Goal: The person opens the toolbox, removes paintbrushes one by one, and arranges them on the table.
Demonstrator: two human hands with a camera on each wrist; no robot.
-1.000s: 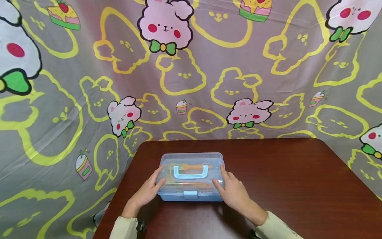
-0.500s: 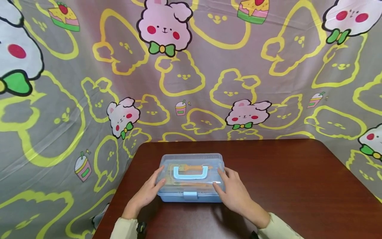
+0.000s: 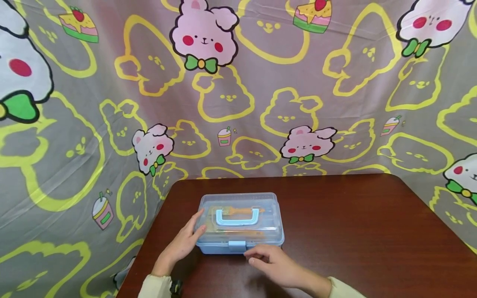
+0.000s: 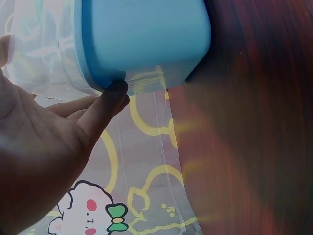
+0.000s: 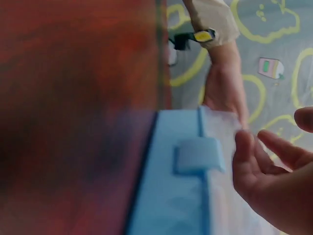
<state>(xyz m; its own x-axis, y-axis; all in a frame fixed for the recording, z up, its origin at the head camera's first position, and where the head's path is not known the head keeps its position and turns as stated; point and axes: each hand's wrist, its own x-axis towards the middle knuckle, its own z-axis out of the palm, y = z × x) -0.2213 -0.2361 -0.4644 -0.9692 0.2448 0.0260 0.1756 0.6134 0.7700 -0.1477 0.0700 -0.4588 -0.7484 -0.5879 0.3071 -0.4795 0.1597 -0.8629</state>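
A light-blue plastic box (image 3: 213, 249) with a clear lid stands on the table. On its lid lies a blue carrying handle (image 3: 237, 222), and a blue latch (image 3: 237, 246) sits at the middle of the front. Through the lid shows an orange-handled brush (image 3: 240, 210). My left hand (image 3: 180, 245) rests against the box's left side, thumb over the lid and fingers along the wall. In front of the box's right half is my right hand (image 3: 277, 264), fingers loosely bent close to the latch. In the right wrist view that hand (image 5: 279, 181) holds nothing.
The box stands toward the left of a dark red-brown wooden table (image 3: 354, 223). Grey cloth (image 3: 257, 103) printed with cartoon rabbits hangs behind it and along both sides. A dark band with a device (image 3: 176, 286) sits at the left wrist.
My right hand has left the box's right side and come down and leftward to the front, near the latch. The left hand stays at the left side; the box has not visibly moved.
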